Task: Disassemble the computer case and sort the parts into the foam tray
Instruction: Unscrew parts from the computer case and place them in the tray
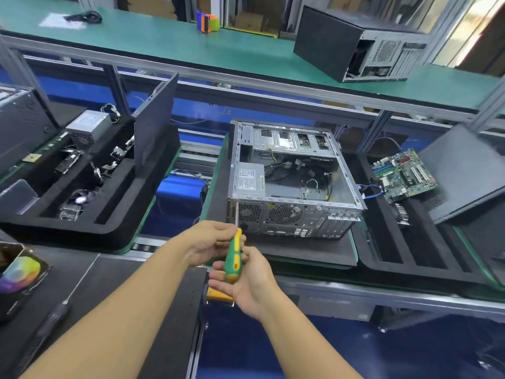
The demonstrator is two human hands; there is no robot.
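An open grey computer case [293, 176] lies on its side on a black mat, with the power supply [250, 179] and loose cables inside. A green and yellow screwdriver [234, 255] points up at the case's rear left corner, its shaft tip at the edge. My right hand [250, 280] grips the handle from below. My left hand [210, 242] pinches the upper handle near the shaft. A black foam tray [426, 258] on the right holds a green motherboard [403, 173] and a dark side panel [464, 170].
A second foam tray [82, 214] on the left holds a power supply, brackets and an upright panel. Another black case [352, 42] sits on the green upper shelf. A long black screwdriver [54, 315] and a phone [19, 272] lie at the near left.
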